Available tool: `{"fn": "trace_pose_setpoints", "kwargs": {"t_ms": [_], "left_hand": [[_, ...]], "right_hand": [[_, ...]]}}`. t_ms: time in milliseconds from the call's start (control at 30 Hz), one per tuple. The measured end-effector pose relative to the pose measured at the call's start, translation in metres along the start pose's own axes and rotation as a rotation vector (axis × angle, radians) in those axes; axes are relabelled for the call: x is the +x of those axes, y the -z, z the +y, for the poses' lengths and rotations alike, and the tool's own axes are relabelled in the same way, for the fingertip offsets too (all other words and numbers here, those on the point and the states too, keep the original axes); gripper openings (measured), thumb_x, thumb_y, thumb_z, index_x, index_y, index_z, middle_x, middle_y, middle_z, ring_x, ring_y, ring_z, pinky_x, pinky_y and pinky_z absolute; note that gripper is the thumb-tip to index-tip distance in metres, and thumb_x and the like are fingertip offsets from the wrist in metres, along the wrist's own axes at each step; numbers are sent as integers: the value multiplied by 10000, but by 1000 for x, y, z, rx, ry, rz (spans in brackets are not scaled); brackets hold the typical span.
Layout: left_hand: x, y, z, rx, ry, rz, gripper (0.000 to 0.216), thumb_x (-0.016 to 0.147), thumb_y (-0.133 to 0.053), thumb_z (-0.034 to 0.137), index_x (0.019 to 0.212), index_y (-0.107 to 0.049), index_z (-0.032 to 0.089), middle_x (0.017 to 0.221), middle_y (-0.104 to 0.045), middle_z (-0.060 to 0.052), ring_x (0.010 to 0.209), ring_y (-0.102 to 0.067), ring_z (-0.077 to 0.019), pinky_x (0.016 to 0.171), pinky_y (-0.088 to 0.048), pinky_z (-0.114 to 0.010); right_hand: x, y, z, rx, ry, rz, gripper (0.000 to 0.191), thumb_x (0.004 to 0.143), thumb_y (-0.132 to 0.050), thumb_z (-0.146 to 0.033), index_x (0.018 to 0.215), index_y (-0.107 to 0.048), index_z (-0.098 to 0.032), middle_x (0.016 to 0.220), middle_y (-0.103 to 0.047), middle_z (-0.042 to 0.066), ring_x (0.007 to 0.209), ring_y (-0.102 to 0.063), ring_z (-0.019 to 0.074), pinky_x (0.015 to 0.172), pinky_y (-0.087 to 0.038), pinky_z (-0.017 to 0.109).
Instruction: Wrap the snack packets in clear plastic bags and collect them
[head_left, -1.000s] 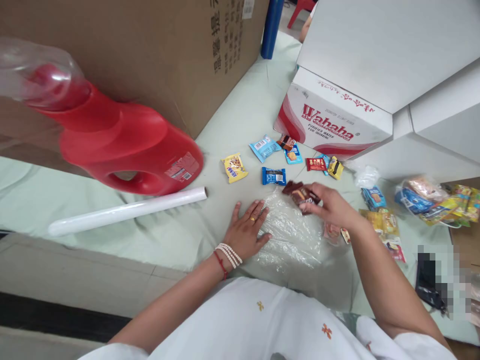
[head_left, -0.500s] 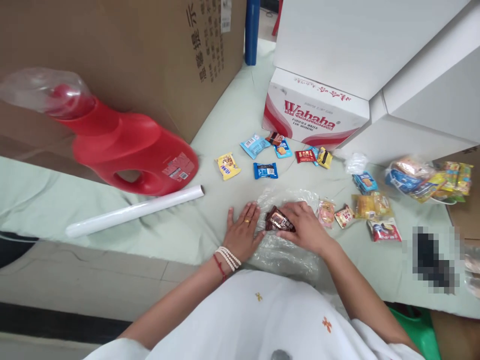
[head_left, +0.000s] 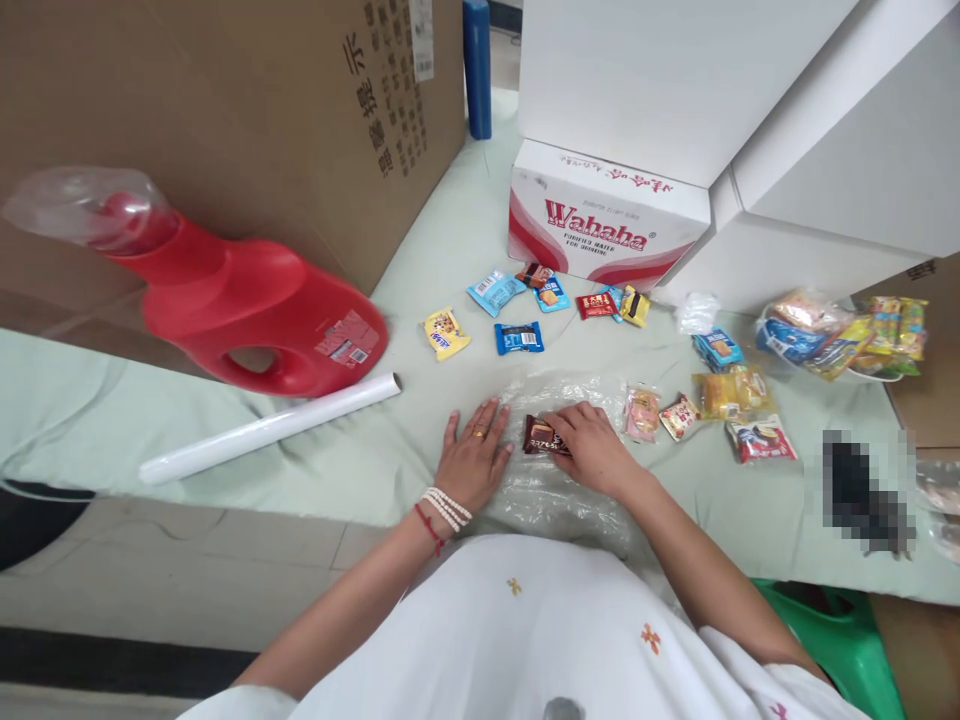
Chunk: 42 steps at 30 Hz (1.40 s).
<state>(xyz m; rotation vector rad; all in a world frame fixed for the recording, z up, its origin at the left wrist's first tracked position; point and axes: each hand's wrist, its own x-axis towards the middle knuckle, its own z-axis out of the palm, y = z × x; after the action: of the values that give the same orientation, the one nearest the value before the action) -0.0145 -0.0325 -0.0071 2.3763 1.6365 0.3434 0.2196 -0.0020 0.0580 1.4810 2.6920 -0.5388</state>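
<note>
**Glossy dark-brown oblong snack packet in right hand**

It lies over crinkled clear plastic film, right end within that hand's grip; the left hand spreads flat nearby. Probably light, slippery, crushable: pinch its long edges gently.

Prob. storage rm, w/ brown ctn & Wahaha box.

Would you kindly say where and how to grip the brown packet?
Probably by its long edges near the right end, from the right, like the right hand: the brown packet runs left to right, narrow enough to pinch, with the left hand by its left end.
</note>
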Motion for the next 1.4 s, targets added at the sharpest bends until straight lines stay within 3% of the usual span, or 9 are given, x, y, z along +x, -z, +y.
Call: {"fn": "trace_pose_setpoints", "kwargs": {"t_ms": [200, 367, 533, 733, 833, 967, 1100, 1233, 1400], "left_hand": [[-1, 0, -3, -4, 18, 17, 579, 1051, -373, 368, 1612, -367, 222, 1679, -342, -155, 1519, -408, -317, 1238, -232, -624], [-11, 11, -21, -40, -164, 31, 522, 1019, -428, 259, 1532, -496, 330, 1664, -393, -101, 1557, -343, -290, 1255, -193, -608], [-22, 27, -49, -133, -380, -187, 566, 959, -526, 345, 1524, -501, 336, 1590, -513, -97, 1530, -390, -306, 1270, -46, -647], [-19, 42, -68, -159, -490, -343, 650, 861, -651, 422, 1493, -538, 322, 1663, -397, -115, 1548, -357, -313, 1281, -102, -607], [-9, 41, -69, -227, -428, -319, 289, 965, -551, 382, 1170, -748, 331, 1515, -600, -76, 1481, -464, -263, 1278, -165, -565], [15, 38, -65, -396, -262, -246, 364, 1036, -421, 396, 949, -745, 254, 1118, -786, -82, 1237, -650, -220, 1185, -372, -469], [42, 33, -53, -317, -33, -121, 416, 1003, -457, 430, 718, -667, 212, 858, -720, -103, 982, -658, -261, 933, -509, -430], [55, 25, -36, -125, 248, 45, 312, 914, -593, 431, 1031, -726, 175, 1071, -683, -165, 1122, -579, -361, 932, -484, -507], [59, 17, -23, -190, 280, 114, 659, 877, -647, 436, 1448, -505, 138, 1393, -581, -205, 1279, -531, -372, 1020, -456, -492]], "right_hand": [[-4, -6, 1, 71, -36, 11, 591, 919, -690, -291, 1475, -526, -179, 1355, -601, 173, 1225, -496, 351, 1024, -428, 514], [-55, -3, 10, 294, 55, 167, 569, 974, -637, -402, 1502, -481, -257, 1457, -527, 172, 1312, -497, 344, 1077, -454, 545], [-114, -25, 11, 398, 130, 57, 479, 938, -692, -388, 1392, -579, -288, 1372, -597, 140, 1289, -549, 321, 1061, -508, 530], [-109, -42, 17, 550, 96, 200, 221, 1034, -494, -241, 1125, -693, -274, 1175, -696, 99, 1099, -626, 255, 946, -539, 472], [-94, -20, 24, 663, 49, 197, 219, 1052, -484, -322, 1062, -695, -264, 1031, -720, 78, 963, -649, 230, 871, -543, 415], [-71, 2, 42, 686, -156, 159, 329, 1039, -486, -480, 976, -700, -238, 862, -704, 50, 798, -642, 215, 741, -523, 350], [-49, 3, 62, 496, -364, 89, 382, 1023, -453, -489, 924, -693, -209, 741, -667, 35, 681, -599, 211, 636, -459, 314], [-24, 14, 62, 74, -398, 143, 345, 1022, -442, -368, 1038, -733, -183, 951, -706, 129, 922, -613, 296, 785, -478, 381], [35, 27, 53, -28, -256, 260, 542, 983, -584, -426, 1427, -581, -114, 1340, -625, 205, 1281, -459, 365, 1062, -413, 467]]}}
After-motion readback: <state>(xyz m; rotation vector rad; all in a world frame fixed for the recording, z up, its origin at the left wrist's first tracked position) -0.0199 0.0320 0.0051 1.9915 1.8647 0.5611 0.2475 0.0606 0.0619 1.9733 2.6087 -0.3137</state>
